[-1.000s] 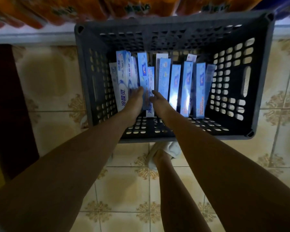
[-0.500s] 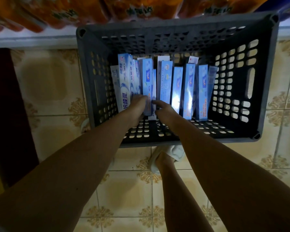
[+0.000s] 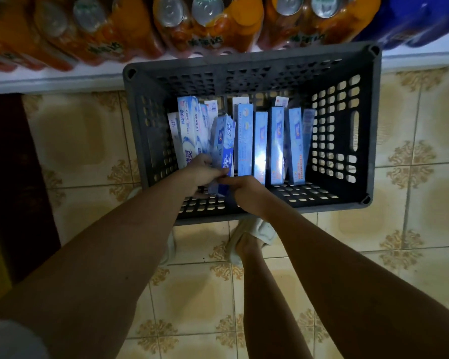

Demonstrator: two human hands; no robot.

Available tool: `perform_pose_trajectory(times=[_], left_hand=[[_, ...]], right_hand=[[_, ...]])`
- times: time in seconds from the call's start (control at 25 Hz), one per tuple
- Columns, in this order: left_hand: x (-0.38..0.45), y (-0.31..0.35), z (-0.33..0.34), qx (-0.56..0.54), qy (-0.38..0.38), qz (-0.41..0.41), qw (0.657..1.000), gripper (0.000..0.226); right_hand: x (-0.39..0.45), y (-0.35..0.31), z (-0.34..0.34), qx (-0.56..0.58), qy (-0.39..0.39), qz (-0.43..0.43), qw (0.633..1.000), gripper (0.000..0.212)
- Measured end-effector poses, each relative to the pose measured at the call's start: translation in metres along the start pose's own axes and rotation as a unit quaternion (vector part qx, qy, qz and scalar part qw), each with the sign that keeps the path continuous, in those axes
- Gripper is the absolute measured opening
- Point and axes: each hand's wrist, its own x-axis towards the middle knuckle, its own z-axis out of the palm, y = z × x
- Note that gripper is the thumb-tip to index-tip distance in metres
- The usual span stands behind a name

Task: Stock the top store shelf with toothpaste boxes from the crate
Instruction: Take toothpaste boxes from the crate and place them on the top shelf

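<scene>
Gripping blue toothpaste box (image 3: 224, 149), hands (image 3: 205, 172) inside crate (image 3: 373, 125).

blue toothpaste boxes (image 3: 259, 143), upright in grey crate (image 3: 373, 120)

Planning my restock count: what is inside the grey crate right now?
The grey crate holds upright toothpaste boxes, both hands on a tilted blue box. Boxes behind the front row are mostly covered, so no exact count.

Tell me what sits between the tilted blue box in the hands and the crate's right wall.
Head view: between the tilted blue box and the crate's right wall, more toothpaste boxes stand upright in a row.
</scene>
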Motion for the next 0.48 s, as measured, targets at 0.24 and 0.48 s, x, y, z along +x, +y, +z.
perform_pose_trajectory(times=[0.24, 0.48], left_hand=[[-0.004, -0.016, -0.001, -0.031, 0.004, 0.019, 0.999, 0.028], [-0.045, -0.008, -0.028, -0.088, -0.078, 0.011, 0.993, 0.042]], right_hand=[[-0.005, -0.003, 0.001, 0.023, -0.009, 0.023, 0.999, 0.04], [-0.037, -0.036, -0.019, 0.185, 0.11, 0.016, 0.976, 0.033]])
